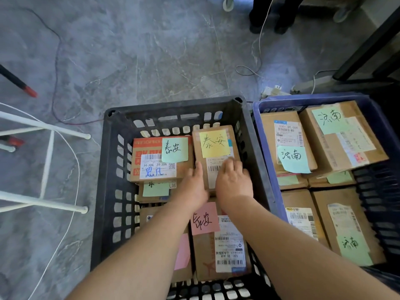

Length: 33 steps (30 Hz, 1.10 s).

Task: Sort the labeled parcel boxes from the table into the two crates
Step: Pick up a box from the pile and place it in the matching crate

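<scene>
Parcel box (214, 159) atop others in left crate (173, 105); right crate (303, 99) just beside

Grey marble-patterned tile floor (151, 50), evenly lit. At left stands a white tubular metal frame (47, 161); beyond it lies a black pole with a red tip (19, 83). A thin dark cable (56, 68) and a white cord (259, 40) trail across the tiles toward a white power strip (273, 91). Dark furniture legs (368, 46) stand at upper right.

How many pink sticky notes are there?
2, both in the black crate: the written pink note near the front, the plain pink note lower left of it, partly covered. More may hide under boxes.
</scene>
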Each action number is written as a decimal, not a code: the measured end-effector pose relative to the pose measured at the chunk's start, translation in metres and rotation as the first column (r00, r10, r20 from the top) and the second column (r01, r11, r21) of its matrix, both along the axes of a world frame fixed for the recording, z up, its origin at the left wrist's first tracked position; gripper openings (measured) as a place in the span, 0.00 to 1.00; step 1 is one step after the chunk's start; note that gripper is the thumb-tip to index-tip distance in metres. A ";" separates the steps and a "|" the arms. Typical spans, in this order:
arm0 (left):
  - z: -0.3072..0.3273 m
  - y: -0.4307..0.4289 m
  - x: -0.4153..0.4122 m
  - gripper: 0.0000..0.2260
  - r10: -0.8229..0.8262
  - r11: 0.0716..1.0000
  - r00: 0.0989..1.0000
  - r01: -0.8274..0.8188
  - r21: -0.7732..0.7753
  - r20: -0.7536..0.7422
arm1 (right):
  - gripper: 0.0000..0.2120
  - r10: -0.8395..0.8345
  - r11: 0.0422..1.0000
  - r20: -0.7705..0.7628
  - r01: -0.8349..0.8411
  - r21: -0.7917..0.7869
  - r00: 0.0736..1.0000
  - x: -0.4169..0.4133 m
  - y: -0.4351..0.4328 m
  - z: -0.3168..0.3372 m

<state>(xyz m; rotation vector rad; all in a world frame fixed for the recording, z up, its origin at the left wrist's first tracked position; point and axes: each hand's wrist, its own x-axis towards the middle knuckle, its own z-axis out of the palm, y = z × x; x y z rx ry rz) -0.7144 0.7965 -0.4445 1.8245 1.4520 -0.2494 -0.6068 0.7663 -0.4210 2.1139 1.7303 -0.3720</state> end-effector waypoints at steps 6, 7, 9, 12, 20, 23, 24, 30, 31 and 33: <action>0.005 -0.002 -0.005 0.41 -0.017 0.999 1.000 0.018 0.042 -0.024 | 0.33 0.021 1.000 -0.020 -0.021 0.000 1.000 0.005 0.002 0.003; 0.013 -0.006 -0.008 0.41 -0.018 0.999 0.999 0.020 0.044 -0.029 | 0.33 0.009 1.000 -0.043 -0.009 0.002 0.999 0.005 -0.002 0.009; 0.023 -0.011 -0.016 0.40 -0.015 0.998 0.999 0.018 0.067 -0.034 | 0.34 0.009 1.000 -0.091 -0.007 0.018 0.996 0.006 -0.010 0.018; 0.051 -0.020 -0.029 0.38 -0.024 0.985 0.998 0.033 0.169 -0.052 | 0.31 0.022 0.997 -0.151 -0.011 0.070 0.988 0.006 -0.025 0.044; 0.152 -0.042 -0.048 0.35 -0.220 0.902 0.958 0.271 0.336 -0.183 | 0.39 -0.050 0.978 -0.116 0.072 0.196 0.992 0.012 -0.071 0.149; 0.194 -0.049 -0.046 0.35 -0.316 0.827 0.917 0.393 0.403 -0.245 | 0.41 -0.113 0.965 -0.100 0.133 0.225 0.989 0.016 -0.094 0.195; 0.208 -0.051 -0.044 0.35 -0.343 0.803 0.904 0.424 0.418 -0.256 | 0.40 -0.134 0.958 -0.091 0.152 0.241 0.987 0.018 -0.102 0.209; 0.270 -0.072 -0.009 0.34 -0.485 0.690 0.843 0.532 0.490 -0.233 | 0.39 -0.240 0.910 0.002 0.224 0.349 0.971 0.038 -0.155 0.275; 0.278 -0.078 -0.001 0.34 -0.507 0.668 0.828 0.552 0.499 -0.238 | 0.39 -0.268 0.896 0.004 0.247 0.369 0.964 0.041 -0.165 0.284; 0.294 -0.091 0.016 0.35 -0.552 0.623 0.797 0.588 0.515 -0.242 | 0.38 -0.316 0.867 0.015 0.283 0.410 0.949 0.049 -0.186 0.301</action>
